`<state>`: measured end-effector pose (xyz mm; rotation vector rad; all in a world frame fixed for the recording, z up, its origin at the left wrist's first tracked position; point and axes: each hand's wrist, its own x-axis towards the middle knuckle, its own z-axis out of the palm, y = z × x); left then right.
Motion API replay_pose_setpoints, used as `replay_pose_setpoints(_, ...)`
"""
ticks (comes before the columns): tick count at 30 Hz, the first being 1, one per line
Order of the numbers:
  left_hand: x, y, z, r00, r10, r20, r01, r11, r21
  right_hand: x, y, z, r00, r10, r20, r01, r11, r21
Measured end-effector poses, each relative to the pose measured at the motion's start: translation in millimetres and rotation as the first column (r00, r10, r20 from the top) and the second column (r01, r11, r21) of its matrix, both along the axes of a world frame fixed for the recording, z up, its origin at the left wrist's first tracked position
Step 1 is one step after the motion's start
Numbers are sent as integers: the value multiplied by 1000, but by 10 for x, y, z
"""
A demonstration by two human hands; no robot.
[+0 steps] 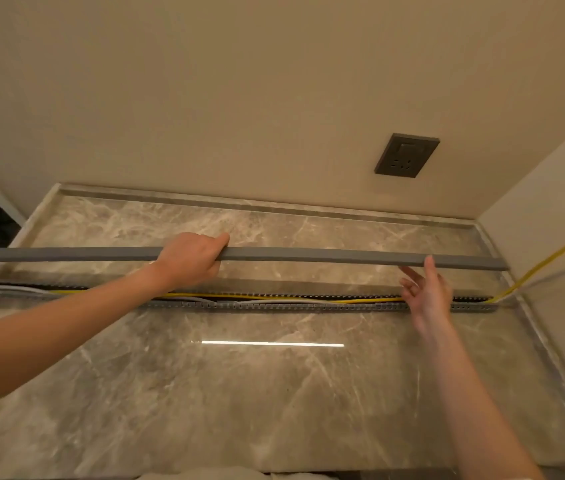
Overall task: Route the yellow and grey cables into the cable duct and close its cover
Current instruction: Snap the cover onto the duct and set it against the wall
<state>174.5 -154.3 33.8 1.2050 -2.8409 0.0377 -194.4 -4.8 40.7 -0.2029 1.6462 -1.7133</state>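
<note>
A long grey slotted cable duct lies across the marble counter, open on top. The yellow cable and the grey cable run inside it along its length. The yellow cable leaves the duct's right end and climbs toward the right wall. The grey duct cover, a long flat strip, hangs level in the air above and behind the duct. My left hand grips the cover near its middle. My right hand is open with fingers spread, its thumb touching the cover's underside near the right end.
The marble counter has a raised rim at the back and right. A beige wall behind carries a dark socket plate. A side wall closes the right. A dark gap lies at the far left.
</note>
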Motion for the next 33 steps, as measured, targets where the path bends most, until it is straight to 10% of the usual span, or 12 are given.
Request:
replay_pose_setpoints(10, -44, 355, -40, 985, -131, -115, 130, 991, -18, -179, 213, -212, 987, -113, 111, 108, 993, 56)
replay_pose_setpoints(33, -2420, 902, -313, 940, -165, -300, 271, 893, 358, -836, 562, -354, 955, 289, 63, -291, 881, 372)
